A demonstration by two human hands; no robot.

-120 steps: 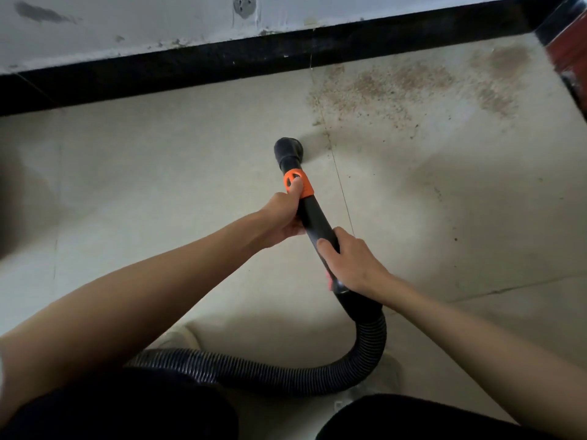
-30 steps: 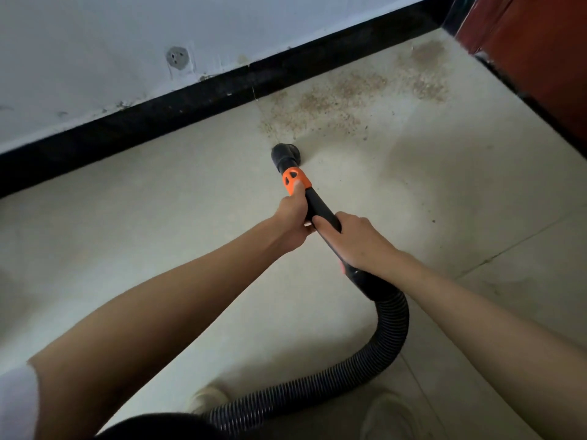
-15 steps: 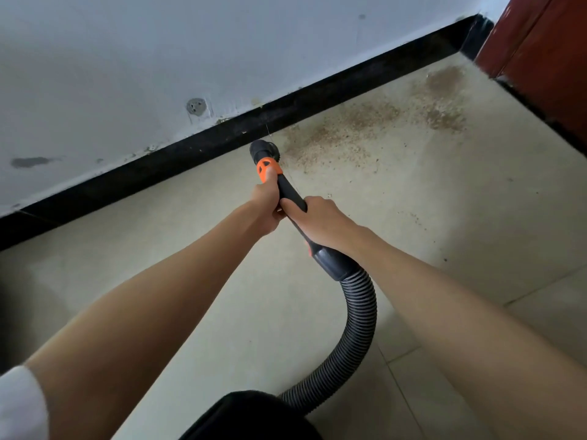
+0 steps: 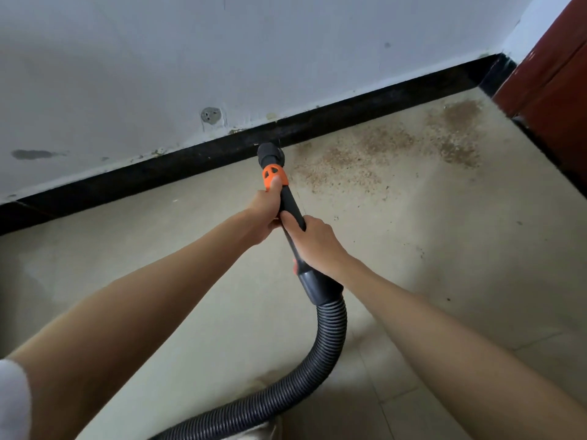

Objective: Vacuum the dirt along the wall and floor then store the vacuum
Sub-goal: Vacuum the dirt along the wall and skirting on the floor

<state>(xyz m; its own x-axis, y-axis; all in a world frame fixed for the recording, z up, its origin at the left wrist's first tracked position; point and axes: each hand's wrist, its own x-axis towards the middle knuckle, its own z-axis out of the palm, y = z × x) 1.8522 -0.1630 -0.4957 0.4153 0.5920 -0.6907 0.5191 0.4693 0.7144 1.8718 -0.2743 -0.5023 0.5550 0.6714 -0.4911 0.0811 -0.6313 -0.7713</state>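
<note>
While both hands grip the vacuum wand, left hand ahead of right hand, nozzle meets the black baseboard; dirt lies right; hose cut off near.

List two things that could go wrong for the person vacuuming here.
1. The black round nozzle sits at the black baseboard, left of the brown dirt patch; that patch could be missed.
2. The grey ribbed hose loops near the feet and could kink or trip the person.
</note>
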